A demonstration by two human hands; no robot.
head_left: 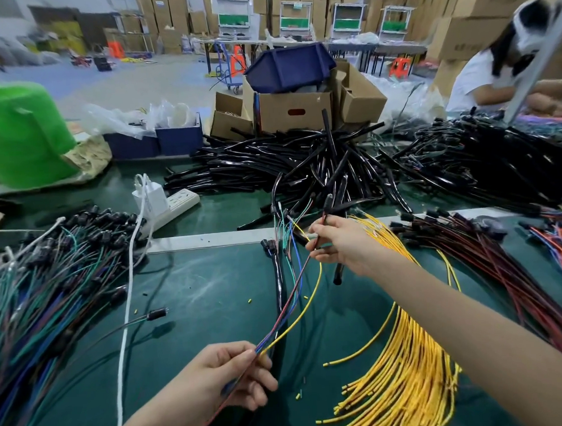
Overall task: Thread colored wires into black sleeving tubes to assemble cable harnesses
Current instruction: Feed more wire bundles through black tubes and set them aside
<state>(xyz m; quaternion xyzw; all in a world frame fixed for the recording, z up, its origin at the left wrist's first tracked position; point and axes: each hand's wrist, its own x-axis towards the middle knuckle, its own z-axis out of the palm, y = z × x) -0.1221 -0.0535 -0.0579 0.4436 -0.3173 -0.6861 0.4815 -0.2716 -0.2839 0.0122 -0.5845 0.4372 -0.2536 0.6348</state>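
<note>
My left hand (234, 377) pinches the colored wires (284, 303) at their near end; their long axis rises rightward to my right hand (338, 239), which grips them and, apparently, a black sleeving tube (338, 273) hanging beneath.

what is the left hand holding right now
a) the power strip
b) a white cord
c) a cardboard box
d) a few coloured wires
d: the left hand pinches a small bunch of wires, blue, red and yellow, which run up to the right hand.
</note>
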